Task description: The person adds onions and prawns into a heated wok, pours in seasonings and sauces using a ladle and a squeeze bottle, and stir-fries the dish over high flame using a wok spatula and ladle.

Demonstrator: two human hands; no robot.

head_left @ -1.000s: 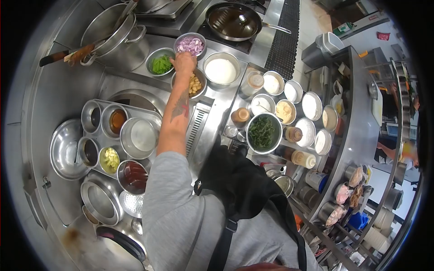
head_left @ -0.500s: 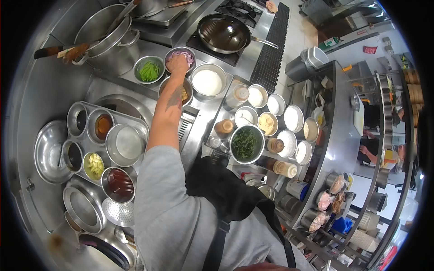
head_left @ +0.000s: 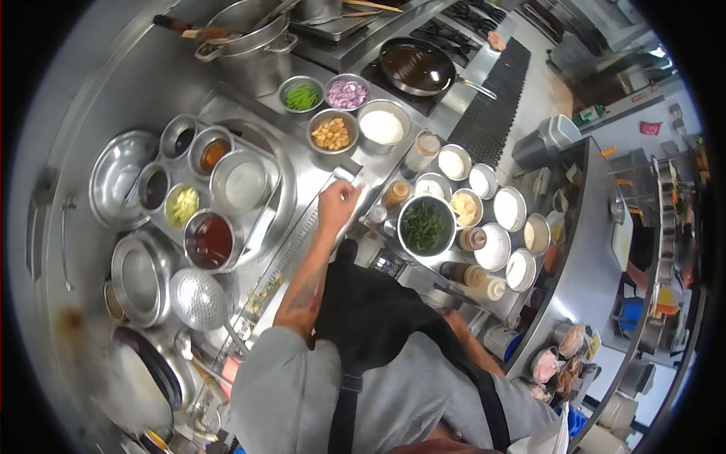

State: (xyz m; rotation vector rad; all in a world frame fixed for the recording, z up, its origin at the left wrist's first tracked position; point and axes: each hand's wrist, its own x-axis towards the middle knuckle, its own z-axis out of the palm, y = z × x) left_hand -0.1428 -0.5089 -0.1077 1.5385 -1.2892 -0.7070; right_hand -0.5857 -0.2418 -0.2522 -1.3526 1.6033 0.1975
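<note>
My left hand (head_left: 339, 204) is over the steel counter in front of my apron, its fingers curled in. A small pinkish bit shows at its fingertips, too blurred to name. Beyond it stand steel bowls of golden-brown pieces (head_left: 331, 135), sliced red onion (head_left: 348, 93) and cut greens (head_left: 301, 97). A pot of white contents (head_left: 382, 127) is beside them. My right hand (head_left: 452, 324) hangs low by my apron, its fingers mostly hidden. Closest to that side is a pot of dark green leaves (head_left: 426, 227).
A dark wok (head_left: 417, 66) with liquid sits on the stove, handle pointing right. Left are containers of sauces, including a red one (head_left: 209, 240), and a perforated ladle (head_left: 198, 299). Right are white-filled tins (head_left: 493, 246) and squeeze bottles. Another person's hand (head_left: 496, 41) shows far off.
My left hand has left the red onion bowl and drawn back toward me over the counter. The view has shifted, and my right forearm now shows.
</note>
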